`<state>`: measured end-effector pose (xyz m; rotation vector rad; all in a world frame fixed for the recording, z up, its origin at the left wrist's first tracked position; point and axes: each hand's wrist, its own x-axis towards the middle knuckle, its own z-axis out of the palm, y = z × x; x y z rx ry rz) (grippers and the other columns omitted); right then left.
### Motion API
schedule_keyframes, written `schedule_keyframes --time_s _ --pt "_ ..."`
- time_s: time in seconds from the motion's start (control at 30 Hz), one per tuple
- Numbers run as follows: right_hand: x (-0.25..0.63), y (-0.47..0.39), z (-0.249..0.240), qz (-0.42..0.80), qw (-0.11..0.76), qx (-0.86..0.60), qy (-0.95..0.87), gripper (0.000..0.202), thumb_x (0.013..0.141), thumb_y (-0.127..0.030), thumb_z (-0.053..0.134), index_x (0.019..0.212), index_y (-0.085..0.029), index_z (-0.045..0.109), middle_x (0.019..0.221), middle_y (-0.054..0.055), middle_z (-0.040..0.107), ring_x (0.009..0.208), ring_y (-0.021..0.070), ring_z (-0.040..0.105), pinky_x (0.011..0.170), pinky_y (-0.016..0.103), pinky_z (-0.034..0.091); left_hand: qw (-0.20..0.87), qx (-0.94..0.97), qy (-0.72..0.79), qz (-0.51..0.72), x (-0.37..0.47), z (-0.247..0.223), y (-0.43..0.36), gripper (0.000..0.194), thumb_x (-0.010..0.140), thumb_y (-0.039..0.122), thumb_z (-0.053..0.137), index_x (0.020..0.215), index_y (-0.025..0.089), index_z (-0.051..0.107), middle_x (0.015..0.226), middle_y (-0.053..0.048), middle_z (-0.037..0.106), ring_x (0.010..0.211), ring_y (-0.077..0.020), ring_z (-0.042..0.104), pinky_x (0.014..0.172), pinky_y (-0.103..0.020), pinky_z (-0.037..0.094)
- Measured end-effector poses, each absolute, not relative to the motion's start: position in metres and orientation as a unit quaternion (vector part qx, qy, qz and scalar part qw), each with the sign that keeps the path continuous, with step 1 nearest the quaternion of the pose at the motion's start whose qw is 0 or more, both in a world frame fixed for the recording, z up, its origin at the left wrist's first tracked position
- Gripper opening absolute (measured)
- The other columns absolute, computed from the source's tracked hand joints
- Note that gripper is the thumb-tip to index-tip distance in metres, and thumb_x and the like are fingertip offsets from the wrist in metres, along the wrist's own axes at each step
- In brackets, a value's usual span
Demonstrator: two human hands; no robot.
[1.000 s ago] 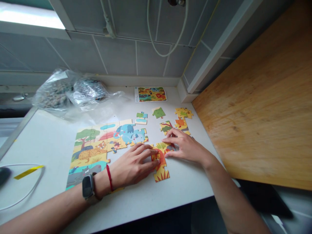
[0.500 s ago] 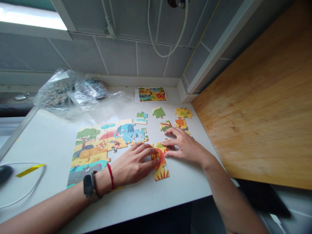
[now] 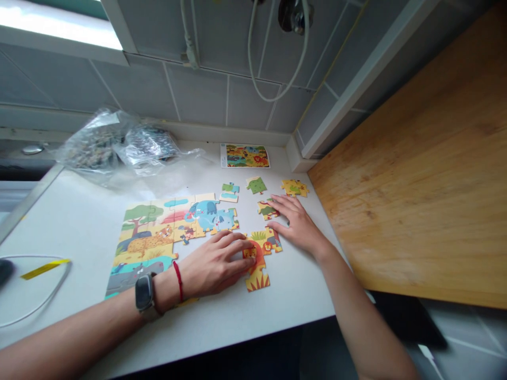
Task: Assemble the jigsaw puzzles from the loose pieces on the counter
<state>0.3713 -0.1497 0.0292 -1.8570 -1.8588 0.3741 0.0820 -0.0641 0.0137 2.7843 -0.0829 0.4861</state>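
Note:
My left hand [image 3: 216, 264], with a watch and a red bracelet, has its bent fingers and thumb on the joined lion puzzle pieces [image 3: 258, 278], holding them against the table. A small lion face piece [image 3: 273, 244] fits at their right side. My right hand [image 3: 299, 227] is open, fingers spread, its fingertips at the edge of a green and red puzzle piece [image 3: 268, 211]; what lies beneath the palm is hidden. To the left lies a larger joined part of the puzzle [image 3: 148, 245] showing a tree, a leopard, a hippo and elephants; my left forearm covers its lower edge.
Loose puzzle pieces lie behind my hands: a green one [image 3: 256, 184], a blue-green one [image 3: 229, 192] and yellow ones [image 3: 295, 187]. A picture card [image 3: 245, 156] and plastic bags [image 3: 119, 142] are at the back. A wooden panel [image 3: 415, 184] borders the right.
My right hand has moved off the small lion face piece, up and slightly right, toward the green and red piece. My left hand stays on the lion pieces. The camera view has shifted slightly.

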Motion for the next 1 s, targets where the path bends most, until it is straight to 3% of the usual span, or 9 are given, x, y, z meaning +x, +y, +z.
schedule_keyframes --time_s 0.07,0.23,0.4,0.57,0.73,0.87,1.0 --pt "0.373 -0.147 0.025 0.155 0.225 -0.682 -0.678 0.059 0.094 -0.038 0.078 0.151 -0.033 0.062 0.159 0.007 0.058 0.155 0.0335 0.040 0.129 0.063 0.032 0.155 0.972 -0.029 0.176 0.082 0.014 -0.064 0.027 0.106 0.026 0.058 0.132 0.024 0.066 0.139 -0.012 0.067 0.133 -0.0304 0.057 0.109 -0.047 0.046" --pt "0.376 -0.142 0.026 0.142 0.255 -0.678 -0.675 0.049 0.090 -0.033 0.082 0.138 -0.026 0.072 0.134 0.011 0.070 0.130 0.0301 0.060 0.118 0.053 0.046 0.149 0.969 -0.030 0.194 0.081 0.014 -0.065 0.026 0.106 0.024 0.059 0.131 0.022 0.066 0.137 -0.011 0.068 0.131 -0.0294 0.059 0.107 -0.045 0.046" --pt "0.375 -0.142 0.027 0.148 0.292 -0.688 -0.648 0.046 0.086 -0.032 0.086 0.130 -0.024 0.075 0.122 0.009 0.068 0.119 0.0270 0.064 0.110 0.045 0.052 0.133 0.968 -0.035 0.207 0.081 0.014 -0.066 0.025 0.106 0.026 0.058 0.130 0.022 0.066 0.138 -0.010 0.069 0.128 -0.0283 0.060 0.106 -0.044 0.046" --pt "0.373 -0.143 0.027 0.151 0.360 -0.673 -0.628 0.031 0.088 -0.032 0.082 0.118 -0.024 0.079 0.116 0.008 0.065 0.113 0.0248 0.066 0.103 0.042 0.057 0.123 0.966 -0.046 0.222 0.080 0.013 -0.066 0.024 0.107 0.026 0.055 0.128 0.021 0.067 0.135 -0.010 0.071 0.128 -0.0288 0.061 0.104 -0.044 0.047" --pt "0.369 -0.140 0.025 0.199 0.458 -0.652 -0.571 0.020 0.092 -0.040 0.075 0.101 -0.023 0.080 0.111 0.008 0.067 0.099 0.0221 0.070 0.079 0.035 0.064 0.128 0.965 -0.045 0.222 0.079 0.010 -0.066 0.023 0.105 0.027 0.058 0.126 0.020 0.067 0.133 -0.011 0.071 0.130 -0.0297 0.061 0.106 -0.045 0.046" --pt "0.369 -0.138 0.026 0.202 0.497 -0.650 -0.537 0.022 0.088 -0.045 0.076 0.091 -0.024 0.078 0.102 0.008 0.072 0.100 0.0238 0.071 0.082 0.036 0.064 0.141 0.961 -0.042 0.236 0.079 0.011 -0.066 0.022 0.104 0.024 0.060 0.124 0.021 0.068 0.131 -0.011 0.071 0.127 -0.0286 0.062 0.106 -0.044 0.046" --pt "0.371 -0.139 0.025 0.222 0.498 -0.669 -0.505 0.026 0.085 -0.047 0.077 0.093 -0.022 0.077 0.107 0.009 0.073 0.093 0.0222 0.072 0.080 0.036 0.065 0.152 0.959 -0.041 0.236 0.079 0.011 -0.065 0.018 0.104 0.024 0.060 0.120 0.021 0.068 0.125 -0.011 0.072 0.124 -0.0269 0.063 0.104 -0.042 0.047"
